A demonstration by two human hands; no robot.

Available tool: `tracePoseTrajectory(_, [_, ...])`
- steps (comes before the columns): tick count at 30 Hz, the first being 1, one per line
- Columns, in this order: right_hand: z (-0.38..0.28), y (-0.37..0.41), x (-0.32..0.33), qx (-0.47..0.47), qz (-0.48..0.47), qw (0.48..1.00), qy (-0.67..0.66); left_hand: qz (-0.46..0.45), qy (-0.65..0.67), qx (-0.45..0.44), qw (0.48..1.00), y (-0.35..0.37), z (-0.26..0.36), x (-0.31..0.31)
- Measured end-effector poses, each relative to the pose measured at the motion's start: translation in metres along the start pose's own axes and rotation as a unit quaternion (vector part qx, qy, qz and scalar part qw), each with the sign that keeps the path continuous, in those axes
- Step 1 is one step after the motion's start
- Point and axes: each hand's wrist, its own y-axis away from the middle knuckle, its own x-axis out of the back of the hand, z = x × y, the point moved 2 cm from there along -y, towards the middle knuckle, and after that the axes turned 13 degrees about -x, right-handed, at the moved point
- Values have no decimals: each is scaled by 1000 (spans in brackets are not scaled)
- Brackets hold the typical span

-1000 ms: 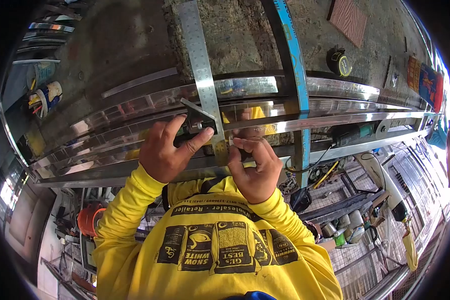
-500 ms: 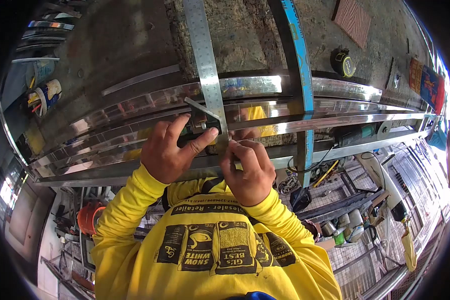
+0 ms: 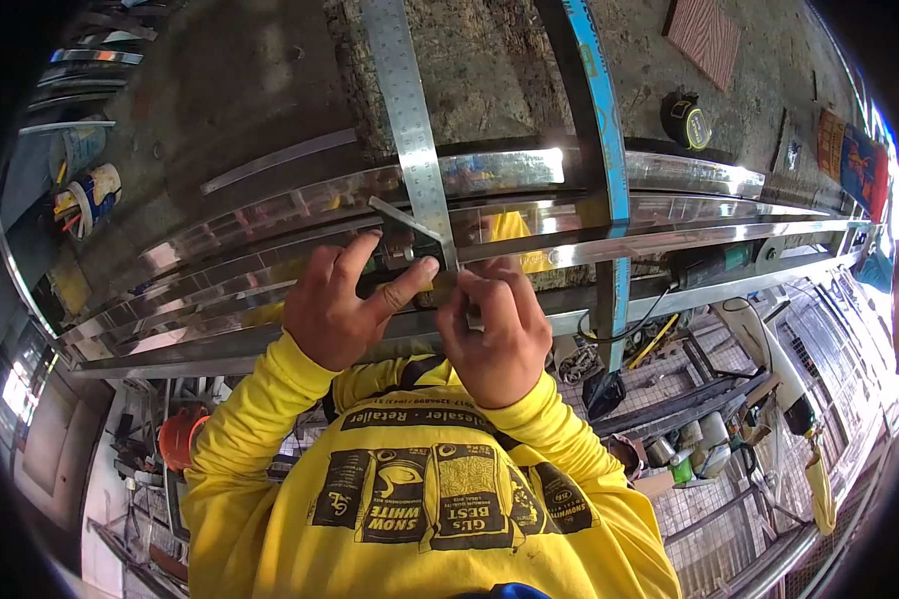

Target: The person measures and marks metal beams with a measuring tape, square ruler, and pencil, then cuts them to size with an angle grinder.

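Square lies across the metal bars, its head clamped between your left hand's thumb and fingers. Your right hand curls beside the near end; whether it grips anything cannot be told. Tape measure rests beyond, on the desk.

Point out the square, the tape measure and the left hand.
Square (image 3: 408, 115): head view, middle of the blade.
Tape measure (image 3: 687, 122): head view, middle of the case.
Left hand (image 3: 330, 311): head view, back of the hand.
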Motion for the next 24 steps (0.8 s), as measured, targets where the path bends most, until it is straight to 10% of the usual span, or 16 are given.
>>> tracePoseTrajectory(24, [23,19,13,-27,-70,997,-13,9,12,5,1000,-4,-1,2])
